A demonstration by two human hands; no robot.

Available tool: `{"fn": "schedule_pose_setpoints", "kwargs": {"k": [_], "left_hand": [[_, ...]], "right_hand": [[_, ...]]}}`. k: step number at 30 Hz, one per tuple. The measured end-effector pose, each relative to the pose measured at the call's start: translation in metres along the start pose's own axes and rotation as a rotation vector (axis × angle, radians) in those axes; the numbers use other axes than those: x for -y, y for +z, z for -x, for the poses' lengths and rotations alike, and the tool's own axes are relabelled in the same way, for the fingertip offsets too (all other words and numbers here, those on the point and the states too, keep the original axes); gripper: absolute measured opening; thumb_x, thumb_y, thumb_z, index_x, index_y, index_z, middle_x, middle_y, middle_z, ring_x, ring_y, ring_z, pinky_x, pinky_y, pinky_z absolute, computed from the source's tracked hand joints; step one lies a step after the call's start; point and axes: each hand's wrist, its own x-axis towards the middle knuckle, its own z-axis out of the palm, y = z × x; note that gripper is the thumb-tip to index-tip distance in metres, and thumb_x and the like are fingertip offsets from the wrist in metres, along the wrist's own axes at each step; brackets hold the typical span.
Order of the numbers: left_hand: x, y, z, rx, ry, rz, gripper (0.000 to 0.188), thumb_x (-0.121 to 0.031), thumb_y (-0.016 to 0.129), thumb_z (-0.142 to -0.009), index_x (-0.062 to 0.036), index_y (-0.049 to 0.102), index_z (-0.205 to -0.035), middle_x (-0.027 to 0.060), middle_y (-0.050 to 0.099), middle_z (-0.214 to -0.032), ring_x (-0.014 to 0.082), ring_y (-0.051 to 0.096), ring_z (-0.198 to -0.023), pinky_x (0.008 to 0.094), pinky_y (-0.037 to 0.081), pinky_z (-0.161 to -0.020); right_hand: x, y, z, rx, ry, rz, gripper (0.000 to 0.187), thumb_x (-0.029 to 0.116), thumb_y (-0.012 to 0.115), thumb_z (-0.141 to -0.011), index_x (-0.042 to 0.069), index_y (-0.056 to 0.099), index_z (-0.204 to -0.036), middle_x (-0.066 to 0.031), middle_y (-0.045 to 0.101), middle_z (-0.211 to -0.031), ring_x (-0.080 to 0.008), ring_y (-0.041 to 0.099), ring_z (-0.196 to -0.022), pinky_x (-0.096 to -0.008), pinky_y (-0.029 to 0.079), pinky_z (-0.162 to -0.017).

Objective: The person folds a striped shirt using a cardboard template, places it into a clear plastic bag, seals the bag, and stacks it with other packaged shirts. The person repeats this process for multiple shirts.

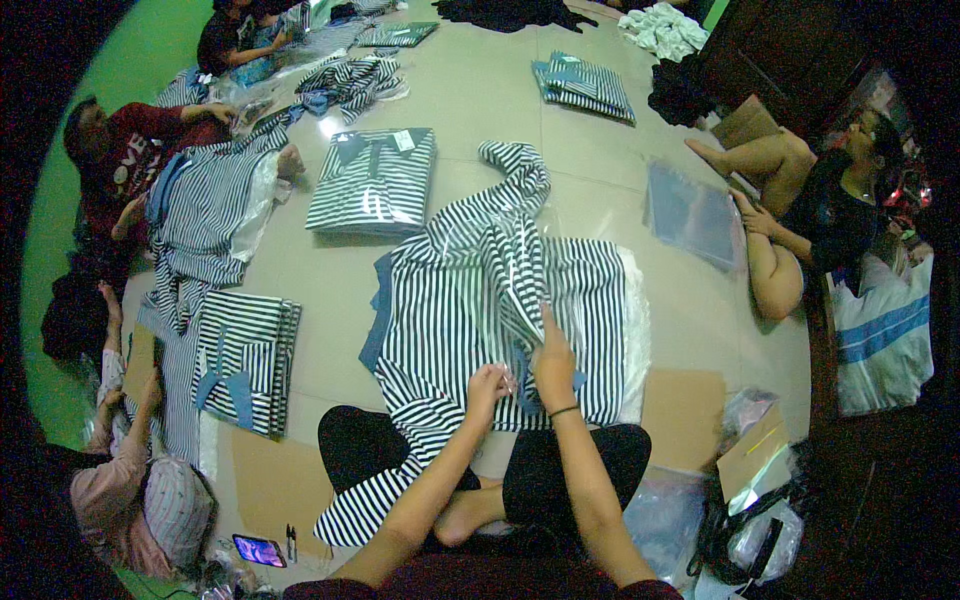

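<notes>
In front of my crossed legs, a black-and-white striped shirt (430, 310) with a blue collar lies spread on the floor, its sleeves reaching away and toward my left knee. Over it is a folded striped garment (512, 275) inside a transparent plastic bag (475, 320). My left hand (488, 392) pinches the near edge of the bag, fingers closed. My right hand (553, 372) is closed around the right side of the folded garment, with the index finger stretched along it. A blue part of the garment shows between my hands. My right palm is hidden.
Stacks of bagged striped shirts lie at far left (370, 185), left (245, 360) and far right (585, 88). Cardboard sheets (680, 415) flank my knees. A phone (259, 550) lies near left. People sit along both sides; one at right touches flat plastic bags (692, 215).
</notes>
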Motion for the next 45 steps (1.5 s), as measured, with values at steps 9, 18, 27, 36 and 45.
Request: {"fn": "schedule_pose_setpoints", "kwargs": {"k": [9,18,27,36,45], "left_hand": [[-0.009,-0.004,-0.012,0.023,-0.007,-0.045,0.014,-0.023,0.05,-0.079,-0.0091,0.049,-0.081,-0.0014,0.047,-0.077,0.0073,0.044,-0.07,0.0237,0.04,-0.064],[-0.014,-0.003,-0.007,-0.013,-0.044,0.071,0.012,-0.023,0.049,-0.079,-0.0117,0.046,-0.081,-0.0014,0.045,-0.079,0.0098,0.043,-0.075,0.0264,0.038,-0.065],[-0.012,-0.001,-0.015,-0.222,0.078,-0.247,0.076,-0.033,0.064,-0.069,0.005,0.021,-0.118,0.0214,0.041,-0.11,0.0243,0.045,-0.096,0.0289,0.04,-0.077],[-0.012,-0.001,-0.016,-0.278,0.149,-0.373,0.062,-0.024,0.063,-0.069,0.0075,0.03,-0.112,0.0201,0.045,-0.107,0.0254,0.047,-0.095,0.0292,0.038,-0.08],[-0.022,-0.009,-0.016,-0.261,0.107,-0.541,0.055,-0.018,0.062,-0.071,0.0035,0.033,-0.113,0.016,0.046,-0.106,0.0209,0.048,-0.093,0.0276,0.039,-0.08]], "right_hand": [[-0.017,0.007,0.006,-0.185,-0.386,0.186,0.072,0.01,0.063,-0.063,0.012,0.029,-0.126,-0.0268,0.02,-0.128,-0.0396,0.025,-0.116,-0.0428,0.029,-0.092],[-0.021,0.021,0.025,0.112,-0.347,-0.082,0.041,0.014,0.051,-0.073,0.001,0.043,-0.111,-0.017,0.042,-0.117,-0.029,0.041,-0.108,-0.0481,0.026,-0.092],[-0.058,0.006,0.029,0.172,-0.516,0.331,0.071,0.054,0.045,-0.072,0.014,0.028,-0.127,-0.0093,0.019,-0.134,-0.0345,0.018,-0.121,-0.0532,0.013,-0.096],[-0.031,-0.052,0.039,0.519,-0.042,0.352,0.03,0.029,0.052,-0.074,0.001,0.06,-0.081,-0.0236,0.046,-0.107,-0.0312,0.053,-0.089,-0.0376,0.045,-0.073],[-0.025,0.055,-0.049,0.174,-0.457,0.434,0.055,0.031,0.048,-0.077,0.005,0.032,-0.123,-0.0113,0.03,-0.129,-0.0264,0.029,-0.118,-0.0467,0.022,-0.094]]}}
